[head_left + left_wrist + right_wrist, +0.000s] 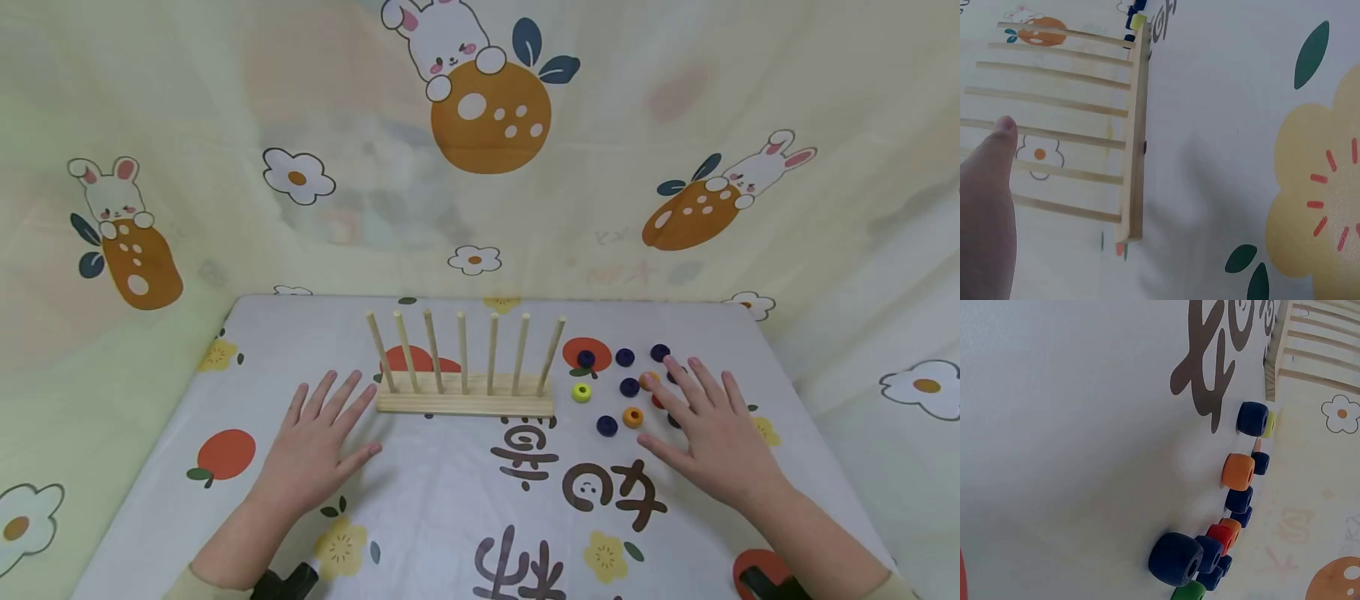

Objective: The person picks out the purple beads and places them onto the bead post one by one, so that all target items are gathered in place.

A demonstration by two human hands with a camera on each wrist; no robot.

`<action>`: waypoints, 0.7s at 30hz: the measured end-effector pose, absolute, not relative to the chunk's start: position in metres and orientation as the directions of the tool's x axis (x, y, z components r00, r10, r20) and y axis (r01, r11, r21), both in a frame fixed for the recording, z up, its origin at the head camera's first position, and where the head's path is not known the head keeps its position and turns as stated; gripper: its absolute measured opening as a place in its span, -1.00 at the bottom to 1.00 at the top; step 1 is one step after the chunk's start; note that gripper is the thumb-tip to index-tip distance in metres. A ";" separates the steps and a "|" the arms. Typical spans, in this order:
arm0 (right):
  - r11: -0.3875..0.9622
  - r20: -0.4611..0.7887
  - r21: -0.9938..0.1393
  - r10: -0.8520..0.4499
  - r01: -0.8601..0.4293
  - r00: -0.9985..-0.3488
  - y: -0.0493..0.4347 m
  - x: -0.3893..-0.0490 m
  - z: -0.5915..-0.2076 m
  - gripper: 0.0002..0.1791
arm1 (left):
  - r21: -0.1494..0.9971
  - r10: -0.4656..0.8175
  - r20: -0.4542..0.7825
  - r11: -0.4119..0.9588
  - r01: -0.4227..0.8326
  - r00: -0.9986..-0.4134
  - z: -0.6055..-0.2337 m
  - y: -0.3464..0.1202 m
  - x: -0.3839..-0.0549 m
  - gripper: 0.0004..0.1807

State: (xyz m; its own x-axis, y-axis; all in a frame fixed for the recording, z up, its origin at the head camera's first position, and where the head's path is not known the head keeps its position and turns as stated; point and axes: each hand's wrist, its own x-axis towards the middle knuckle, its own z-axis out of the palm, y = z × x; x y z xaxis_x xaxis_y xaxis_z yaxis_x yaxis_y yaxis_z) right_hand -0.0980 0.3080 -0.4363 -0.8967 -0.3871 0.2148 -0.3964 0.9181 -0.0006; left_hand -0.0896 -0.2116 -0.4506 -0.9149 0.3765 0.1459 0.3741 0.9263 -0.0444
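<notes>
A wooden rack (465, 405) with several upright pegs (462, 354) in a row stands on the table, its pegs bare. To its right lie loose beads: several dark blue ones (607, 427), an orange one (627, 422) and a yellow-green one (575, 397). My left hand (311, 454) is spread flat left of the rack, holding nothing. Its thumb (991, 181) shows in the left wrist view. My right hand (712, 437), fingers spread, hovers over or rests by the beads and partly hides some. In the right wrist view a red bead (1220, 536) and a green bead (1189, 592) also show.
A printed cloth (427, 500) with fruit, flowers and lettering covers the table. Behind and at the sides hangs a patterned curtain (585, 267). A black strap piece (288, 582) is near the left wrist, another dark piece (772, 586) near the right.
</notes>
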 end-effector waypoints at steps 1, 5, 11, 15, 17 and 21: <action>0.918 0.218 0.002 -0.387 -0.396 -0.896 0.308 -0.098 -0.436 0.02 | -0.041 0.375 0.146 0.927 0.373 -0.916 -0.451 -0.212 -0.090 -0.09; 0.921 0.219 -0.002 -0.380 -0.390 -0.898 0.307 -0.098 -0.437 -0.01 | -0.029 0.367 0.143 0.930 0.367 -0.919 -0.452 -0.212 -0.090 -0.09; 0.920 0.223 0.012 -0.384 -0.391 -0.896 0.305 -0.095 -0.442 -0.04 | -0.014 0.364 0.156 0.930 0.367 -0.918 -0.456 -0.211 -0.091 -0.10; 0.918 0.240 0.000 -0.386 -0.397 -0.891 0.302 -0.095 -0.446 -0.02 | -0.006 0.359 0.156 0.932 0.363 -0.920 -0.458 -0.210 -0.092 -0.11; 0.918 0.240 -0.028 -0.378 -0.396 -0.894 0.300 -0.095 -0.448 -0.04 | 0.007 0.353 0.154 0.934 0.358 -0.923 -0.459 -0.210 -0.092 -0.12; 0.918 0.221 -0.071 -0.367 -0.390 -0.904 0.298 -0.097 -0.453 -0.09 | 0.044 0.336 0.157 0.937 0.346 -0.929 -0.462 -0.209 -0.092 -0.12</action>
